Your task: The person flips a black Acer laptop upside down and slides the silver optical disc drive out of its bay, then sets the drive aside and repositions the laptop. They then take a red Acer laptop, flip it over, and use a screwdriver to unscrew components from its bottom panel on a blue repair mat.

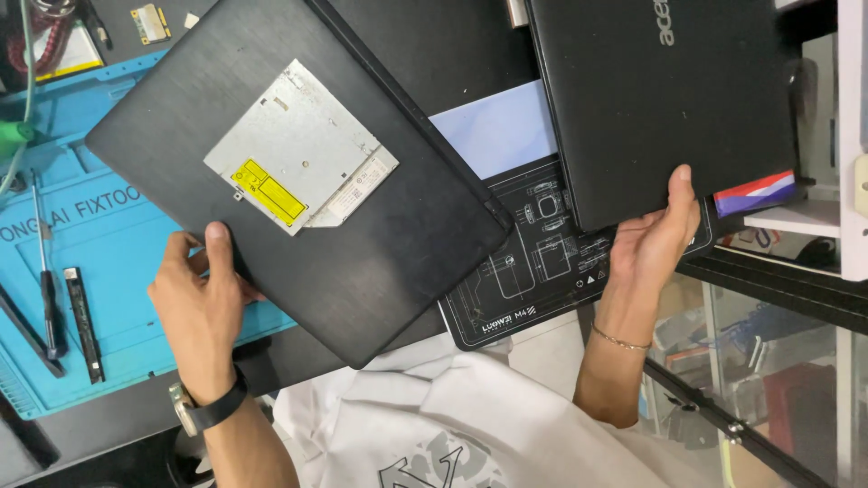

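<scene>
My left hand (pixel 201 298) grips the near left edge of a closed black laptop (pixel 398 217) that lies tilted across the bench, thumb on top. A silver optical drive (pixel 298 145) with a yellow label rests loose on that laptop's lid. My right hand (pixel 658 237) holds the near edge of a second black laptop (pixel 660 108) at the upper right, thumb on its lid, fingers underneath.
A blue repair mat (pixel 99 235) at left carries a screwdriver (pixel 45 271) and a black pry tool (pixel 83 323). A black printed work mat (pixel 533 271) lies under both laptops. A small circuit card (pixel 150 23) sits at the top left. The bench edge and a shelf frame run at right.
</scene>
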